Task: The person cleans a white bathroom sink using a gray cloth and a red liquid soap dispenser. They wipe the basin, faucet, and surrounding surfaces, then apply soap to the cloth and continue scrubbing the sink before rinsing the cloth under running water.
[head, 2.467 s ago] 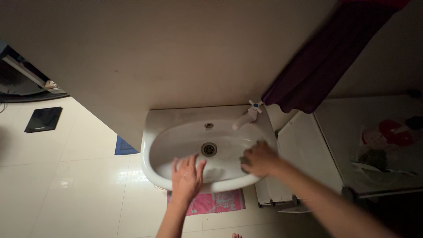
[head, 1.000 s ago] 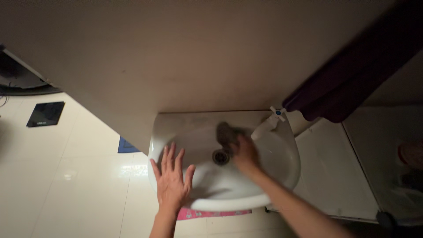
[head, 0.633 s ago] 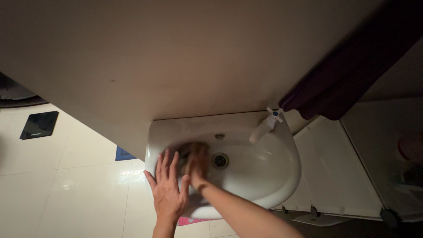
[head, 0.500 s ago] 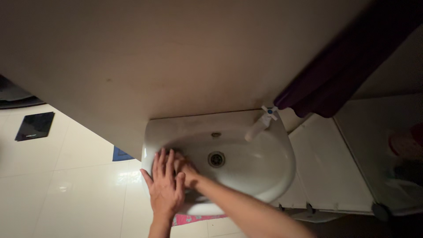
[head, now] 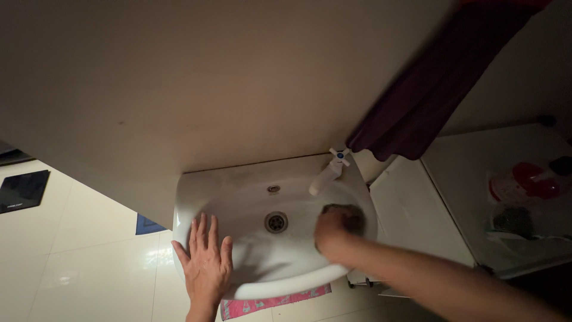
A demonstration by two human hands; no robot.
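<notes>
My right hand (head: 331, 231) is closed around a dark scrubbing pad (head: 342, 213), pressing it against the inner wall of the white wash basin (head: 202, 188) at about 3 o'clock from the drain (head: 276, 222). The hand and pad are blurred, so I cannot tell exactly how my fingers sit on it. My left hand (head: 204, 263) lies flat with its fingers spread wide on the basin's front rim, at about 8 o'clock from the drain, holding nothing.

The white tap (head: 326, 172) with its cross handle stands on the back ledge at about 1 o'clock from the drain, its spout aimed down into the bowl just above the pad. The small overflow hole (head: 273, 189) sits at 12 o'clock from the drain.

A dark purple cloth (head: 429, 89) hangs against the wall at 1 o'clock from the tap. A pink patterned mat (head: 268, 302) shows on the tiled floor under the basin's front edge. A white appliance top (head: 417, 220) stands just beside the basin at 3 o'clock.
</notes>
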